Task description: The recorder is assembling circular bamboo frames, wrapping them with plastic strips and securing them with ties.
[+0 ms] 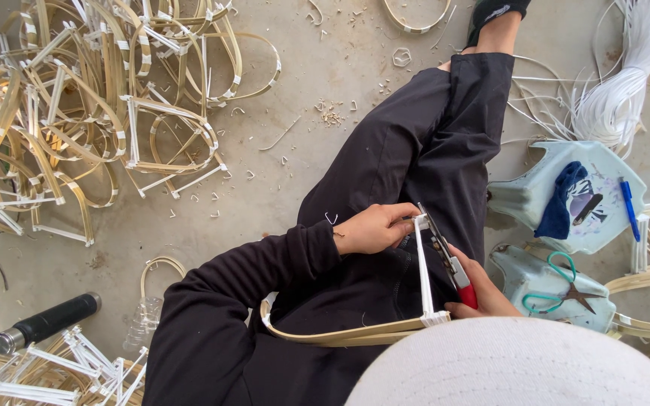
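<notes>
head view: i sit on the concrete floor (295,113), legs in black trousers.
left hand (370,228): clenched on the top corner of a bamboo frame (423,271) lying across my lap.
right hand (483,289): grasping red-handled pliers (445,252), their tip at that same corner.
frame pile (92,105): well apart, on the floor.
scissors (558,289): on a pale stool (524,271) beside my right hand.
</notes>
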